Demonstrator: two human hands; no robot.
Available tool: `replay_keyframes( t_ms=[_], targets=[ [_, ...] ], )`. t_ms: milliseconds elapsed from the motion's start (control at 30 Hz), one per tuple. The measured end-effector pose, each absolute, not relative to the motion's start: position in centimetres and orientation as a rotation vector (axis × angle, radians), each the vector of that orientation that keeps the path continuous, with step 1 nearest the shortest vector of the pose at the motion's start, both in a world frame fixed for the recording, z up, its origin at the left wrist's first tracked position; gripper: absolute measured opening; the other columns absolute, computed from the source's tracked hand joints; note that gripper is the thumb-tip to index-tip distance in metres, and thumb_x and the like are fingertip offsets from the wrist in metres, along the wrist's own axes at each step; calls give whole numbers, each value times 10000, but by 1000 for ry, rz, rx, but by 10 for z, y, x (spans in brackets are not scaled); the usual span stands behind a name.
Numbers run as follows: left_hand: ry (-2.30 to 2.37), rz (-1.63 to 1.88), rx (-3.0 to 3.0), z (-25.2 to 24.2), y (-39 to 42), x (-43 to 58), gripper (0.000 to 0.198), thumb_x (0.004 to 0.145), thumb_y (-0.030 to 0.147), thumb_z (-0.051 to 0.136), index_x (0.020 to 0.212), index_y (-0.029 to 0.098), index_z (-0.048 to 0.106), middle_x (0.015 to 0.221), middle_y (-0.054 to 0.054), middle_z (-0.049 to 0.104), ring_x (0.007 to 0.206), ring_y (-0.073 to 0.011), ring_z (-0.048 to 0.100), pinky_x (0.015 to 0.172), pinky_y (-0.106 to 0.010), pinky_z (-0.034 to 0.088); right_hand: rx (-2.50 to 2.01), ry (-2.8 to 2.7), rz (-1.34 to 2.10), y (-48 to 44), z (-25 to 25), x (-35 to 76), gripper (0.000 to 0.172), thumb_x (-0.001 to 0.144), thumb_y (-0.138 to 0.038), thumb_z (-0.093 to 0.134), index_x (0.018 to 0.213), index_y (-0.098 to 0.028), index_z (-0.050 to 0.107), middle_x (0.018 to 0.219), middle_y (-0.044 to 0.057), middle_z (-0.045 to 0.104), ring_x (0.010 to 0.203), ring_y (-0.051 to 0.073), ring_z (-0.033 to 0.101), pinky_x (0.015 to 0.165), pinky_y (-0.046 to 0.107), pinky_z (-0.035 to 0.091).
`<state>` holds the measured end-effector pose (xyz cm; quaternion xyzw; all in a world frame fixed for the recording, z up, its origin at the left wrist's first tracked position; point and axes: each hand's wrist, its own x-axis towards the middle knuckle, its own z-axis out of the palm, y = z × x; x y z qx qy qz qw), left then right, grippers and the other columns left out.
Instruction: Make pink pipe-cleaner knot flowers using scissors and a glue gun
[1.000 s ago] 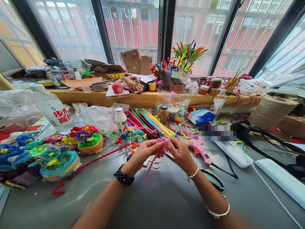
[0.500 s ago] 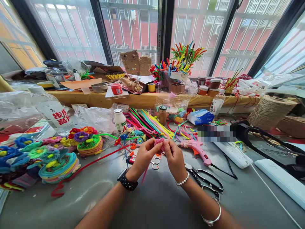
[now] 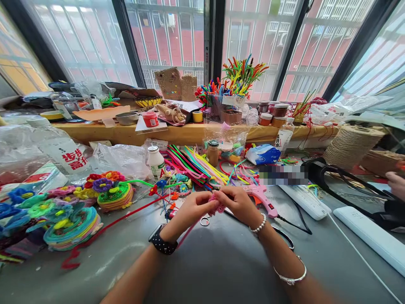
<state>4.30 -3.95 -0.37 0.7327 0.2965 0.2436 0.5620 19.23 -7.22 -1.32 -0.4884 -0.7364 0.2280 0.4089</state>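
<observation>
My left hand and my right hand meet over the grey table, both pinching a small pink pipe-cleaner shape between their fingertips. Its loose pink tail trails down to the left under my left hand. A black watch sits on my left wrist, a pearl bracelet and a silver bangle on my right. Scissors lie partly hidden behind my right wrist. A pink glue gun lies just right of my right hand.
Coiled pipe-cleaner flowers pile up at the left, with a long red pipe cleaner beside them. Loose coloured pipe cleaners, a small white bottle and a jar lie behind. Another person's hand shows at the right edge.
Both hands have stayed together on the pink shape, turning it and dropping slightly lower. The view shifted a little left, and another person's hand appeared at the right edge.
</observation>
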Motion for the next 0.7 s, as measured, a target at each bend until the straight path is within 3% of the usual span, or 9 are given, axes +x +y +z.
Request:
replay_keyframes(
  t_ms=[167,333,433,600,700],
  targets=[
    [778,673,1755,-6,-38,44,262,719,369,490,632,125,536,576,8,497,562,-102,458,529,-204,366,-1323,-1651,523,-70,-19,182,356,834,-339,338,550,-159,454,511,-25,439,491,89,397,484,205,296],
    [723,509,1715,-4,-34,39,262,736,363,470,688,122,559,602,-1,527,572,-97,481,536,-195,376,-1315,-1799,511,-72,-14,186,370,830,-347,354,542,-151,478,509,-21,461,492,85,399,483,201,288],
    [637,363,1739,-4,-33,35,244,739,341,471,719,123,580,598,5,526,531,-75,454,480,-170,335,-1266,-1957,597,-72,-11,194,350,801,-358,415,522,-150,456,485,-37,434,464,72,368,448,189,258],
    [542,300,1726,-6,-35,36,197,721,296,499,692,118,582,581,10,512,541,-76,455,523,-182,359,-1104,-2077,913,-71,-12,201,320,807,-321,409,540,-150,453,485,-46,426,456,63,372,436,174,263],
    [566,354,1684,-3,-38,39,201,719,308,504,737,122,576,633,-2,539,556,-81,473,515,-181,362,-1106,-1953,883,-72,-12,199,301,807,-287,408,540,-152,437,492,-48,408,459,62,367,440,172,268]
  ],
)
